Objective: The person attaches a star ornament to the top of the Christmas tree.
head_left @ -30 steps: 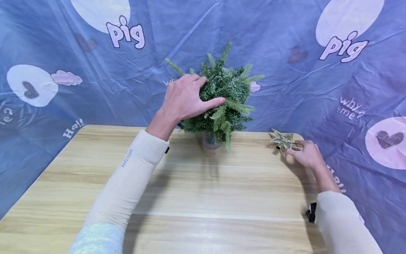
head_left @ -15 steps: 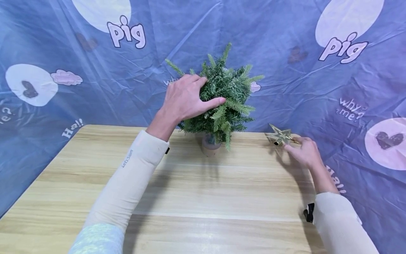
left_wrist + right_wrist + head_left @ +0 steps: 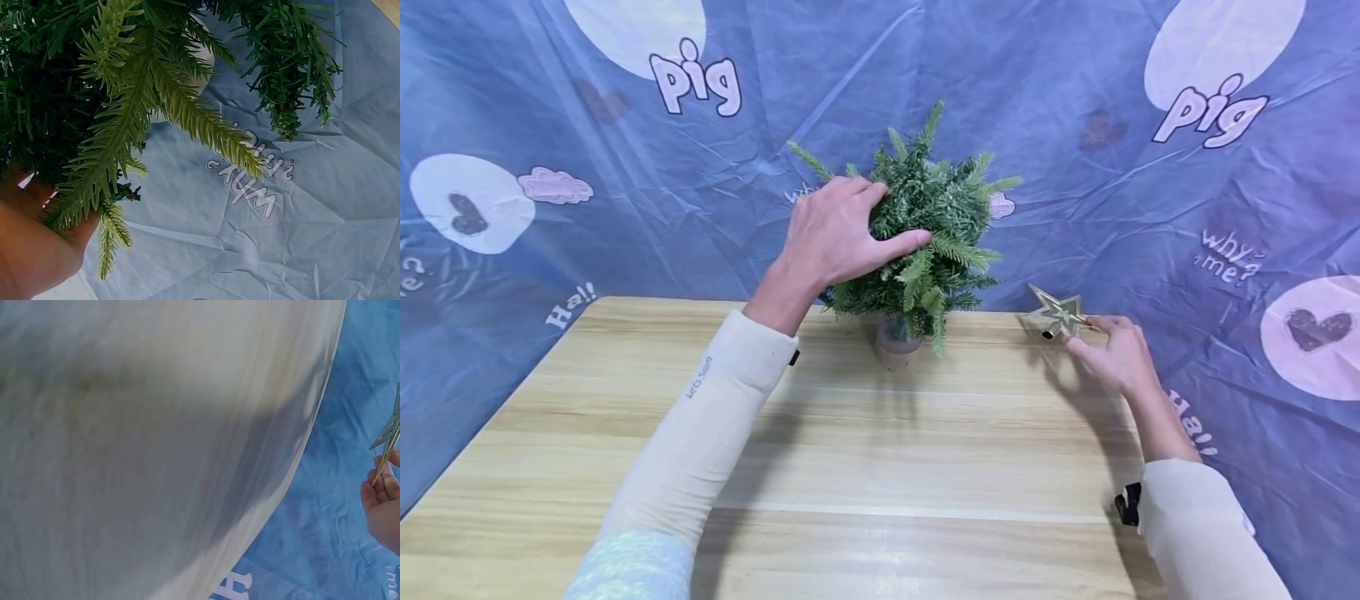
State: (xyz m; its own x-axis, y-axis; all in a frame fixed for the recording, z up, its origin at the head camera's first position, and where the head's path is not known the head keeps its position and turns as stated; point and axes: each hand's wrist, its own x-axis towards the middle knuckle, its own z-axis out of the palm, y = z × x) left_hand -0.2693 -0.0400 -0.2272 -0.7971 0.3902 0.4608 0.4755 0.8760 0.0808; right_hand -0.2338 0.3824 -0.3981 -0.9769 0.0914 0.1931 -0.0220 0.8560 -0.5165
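Note:
A small artificial Christmas tree (image 3: 936,200) stands upright near the table's back edge, its trunk end in a pale round base (image 3: 897,346). My left hand (image 3: 835,229) grips its left side, thumb across the front branches and fingertips hidden in the foliage. In the left wrist view, green branches (image 3: 119,119) cover part of that hand (image 3: 37,244). Off to the right, my right hand (image 3: 1112,354) pinches a gold star tree topper (image 3: 1060,315) by one point, a short tube showing at its lower side. The right wrist view catches only the star's edge (image 3: 389,434) in the fingers.
Under both arms lies a light wood-grain table (image 3: 887,450). Behind it and along both sides hangs a blue printed cloth (image 3: 850,75), close to the tree and the star. The table's right edge runs beneath the right forearm.
My right hand has carried the gold star a little to the left and toward the back, turning it slightly. The left hand and the tree have stayed put.

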